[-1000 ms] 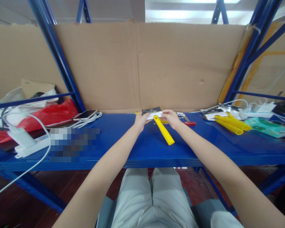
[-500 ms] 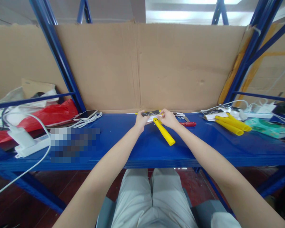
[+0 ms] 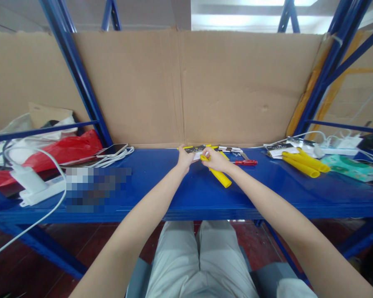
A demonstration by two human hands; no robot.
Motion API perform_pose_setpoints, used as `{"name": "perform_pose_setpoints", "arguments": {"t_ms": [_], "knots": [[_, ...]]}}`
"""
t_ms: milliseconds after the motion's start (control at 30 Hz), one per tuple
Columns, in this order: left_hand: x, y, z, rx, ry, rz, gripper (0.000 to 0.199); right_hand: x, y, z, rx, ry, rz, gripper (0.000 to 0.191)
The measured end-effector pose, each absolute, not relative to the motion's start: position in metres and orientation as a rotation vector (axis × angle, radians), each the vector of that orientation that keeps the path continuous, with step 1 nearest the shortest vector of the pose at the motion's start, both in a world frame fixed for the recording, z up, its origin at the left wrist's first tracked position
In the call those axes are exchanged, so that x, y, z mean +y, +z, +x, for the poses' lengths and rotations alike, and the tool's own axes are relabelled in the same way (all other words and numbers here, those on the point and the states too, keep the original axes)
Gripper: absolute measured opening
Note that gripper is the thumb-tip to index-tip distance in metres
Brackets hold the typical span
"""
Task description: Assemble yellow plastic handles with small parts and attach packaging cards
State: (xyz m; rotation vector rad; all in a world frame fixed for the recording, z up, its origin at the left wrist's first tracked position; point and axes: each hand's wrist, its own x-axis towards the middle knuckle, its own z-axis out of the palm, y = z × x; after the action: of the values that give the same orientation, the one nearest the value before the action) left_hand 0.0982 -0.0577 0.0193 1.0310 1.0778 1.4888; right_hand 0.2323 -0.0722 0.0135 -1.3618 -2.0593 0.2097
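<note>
My left hand [image 3: 184, 159] is closed on a black-and-white printed card [image 3: 198, 151] near the back of the blue table. Beside it, the fingers of my right hand [image 3: 216, 159] are wrapped round the upper end of a yellow tapered tube [image 3: 222, 179]. The tube's wide end points toward me and to the right. Its narrow end lies close to the card; whether the two are joined is hidden by my fingers. Just right of my right hand lies a slim red tool [image 3: 247, 162], its kind unclear.
Several yellow tubes [image 3: 301, 165] lie with printed cards [image 3: 279, 149] on the right, near a green packet [image 3: 349, 167]. On the left are a phone [image 3: 113, 150], coiled white cable [image 3: 119, 155], a red bag [image 3: 68, 151] and a power strip [image 3: 45, 192]. Cardboard [image 3: 236, 91] stands behind.
My right hand has moved from the card's edge down onto the yellow tube's upper end, gripping it. The tube's lower end has shifted slightly right. My left hand still holds the card.
</note>
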Motion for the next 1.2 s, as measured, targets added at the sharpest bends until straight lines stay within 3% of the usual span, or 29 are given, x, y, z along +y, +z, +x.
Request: {"name": "perform_pose_setpoints", "arguments": {"t_ms": [133,367,933,1200], "knots": [[-0.057,0.018,0.098,1.073,1.510,1.060,0.072,-0.075,0.014,0.231,-2.091,0.264,-1.295,0.018],[-0.057,0.019,0.097,1.085,1.521,1.025,0.074,-0.077,0.016,0.233,-2.115,0.388,-1.269,0.026],[-0.053,0.021,0.097,1.088,1.533,1.003,0.058,-0.081,0.019,0.230,-2.108,0.383,-1.264,0.033],[-0.058,0.026,0.096,1.127,1.457,1.014,0.060,-0.083,0.022,0.230,-2.111,0.338,-1.323,0.035]]}}
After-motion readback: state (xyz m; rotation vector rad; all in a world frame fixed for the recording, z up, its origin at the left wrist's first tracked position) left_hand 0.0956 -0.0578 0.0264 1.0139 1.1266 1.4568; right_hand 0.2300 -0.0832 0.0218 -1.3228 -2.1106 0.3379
